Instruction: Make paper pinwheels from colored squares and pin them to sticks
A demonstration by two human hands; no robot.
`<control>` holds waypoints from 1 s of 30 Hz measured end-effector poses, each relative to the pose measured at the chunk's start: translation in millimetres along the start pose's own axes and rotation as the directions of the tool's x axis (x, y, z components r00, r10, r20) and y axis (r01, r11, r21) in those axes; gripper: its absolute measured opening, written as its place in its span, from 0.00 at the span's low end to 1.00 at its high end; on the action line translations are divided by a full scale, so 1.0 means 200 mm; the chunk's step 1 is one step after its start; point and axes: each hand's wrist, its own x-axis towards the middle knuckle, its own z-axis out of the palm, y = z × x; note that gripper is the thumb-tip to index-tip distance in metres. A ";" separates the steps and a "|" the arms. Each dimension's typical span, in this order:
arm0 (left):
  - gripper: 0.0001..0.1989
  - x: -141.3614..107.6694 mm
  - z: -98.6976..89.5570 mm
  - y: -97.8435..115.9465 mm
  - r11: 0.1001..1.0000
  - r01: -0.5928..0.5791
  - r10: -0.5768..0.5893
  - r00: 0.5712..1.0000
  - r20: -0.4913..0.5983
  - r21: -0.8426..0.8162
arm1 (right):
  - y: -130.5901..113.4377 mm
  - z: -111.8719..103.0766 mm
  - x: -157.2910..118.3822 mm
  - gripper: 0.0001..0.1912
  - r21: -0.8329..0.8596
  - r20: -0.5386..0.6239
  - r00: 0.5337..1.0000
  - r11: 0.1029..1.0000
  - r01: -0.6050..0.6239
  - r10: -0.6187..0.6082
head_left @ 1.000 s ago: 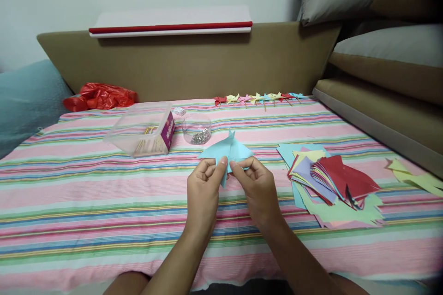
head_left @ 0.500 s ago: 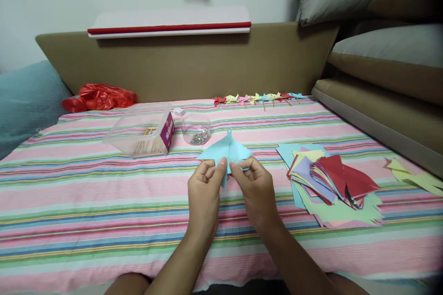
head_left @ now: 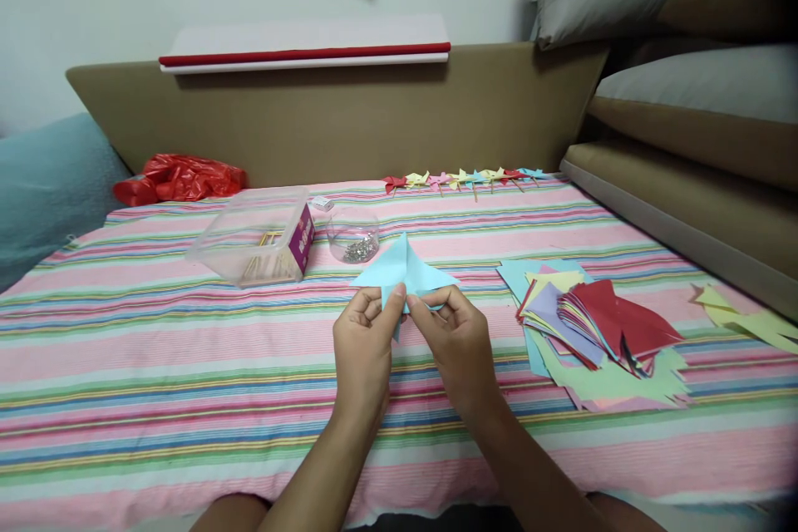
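Between both hands, above the striped cloth (head_left: 205,374), is a light blue sheet of paper (head_left: 404,263) with creases and pointed corners. My left hand (head_left: 365,341) pinches its lower edge, thumb on top. Close beside it, my right hand (head_left: 458,341) grips the same paper with thumb and bent fingers, the two thumbs almost touching. One narrow corner hangs below the left thumb. Fingers behind the sheet are partly hidden. Just beyond the paper stands a clear round container (head_left: 352,239) holding small silvery metal pieces.
A clear plastic box (head_left: 215,245) with thin wooden sticks lies at left. Stacked coloured paper (head_left: 623,320) with dark-handled scissors sits at right, near yellow scraps (head_left: 741,320). Small paper pinwheels (head_left: 461,180) line the back. A red plastic bag (head_left: 187,179) rests at far left.
The blue paper has shifted slightly left with both hands, and its top corner now stands as a sharper point. Both hands keep their pinch. The view has tilted up slightly.
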 end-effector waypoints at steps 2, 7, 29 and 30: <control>0.13 0.02 -0.02 0.02 0.999 -0.032 0.032 0.999 -0.002 0.033 | -0.01 0.00 0.00 0.15 -0.001 -0.010 0.997 0.997 0.077 -0.077; 0.14 0.06 -0.08 0.12 0.960 -0.184 0.159 0.978 0.132 0.210 | -0.09 -0.09 0.05 0.17 0.171 -0.070 0.997 0.984 0.041 -0.029; 0.22 0.09 -0.13 0.16 0.928 -0.110 -0.070 0.887 0.457 0.355 | -0.07 -0.15 0.06 0.13 -0.080 0.148 0.975 0.985 -0.156 0.166; 0.24 0.09 -0.12 0.15 0.945 -0.078 -0.072 0.899 0.432 0.319 | -0.06 -0.13 0.06 0.14 0.016 0.123 0.977 0.984 -0.179 0.176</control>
